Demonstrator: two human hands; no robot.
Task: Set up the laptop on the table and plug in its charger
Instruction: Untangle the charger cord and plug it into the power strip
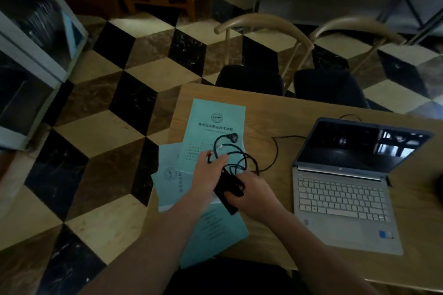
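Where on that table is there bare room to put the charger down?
Bare wood shows between the green booklets and the open laptop, though the black cable loops across it. A clearer strip lies along the far table edge by the chairs. The left side is crowded with booklets, both hands and the charger brick.

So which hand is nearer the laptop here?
Right. The right hand grips the charger brick just left of the laptop; the left hand is further left, over the green papers, holding the cable.
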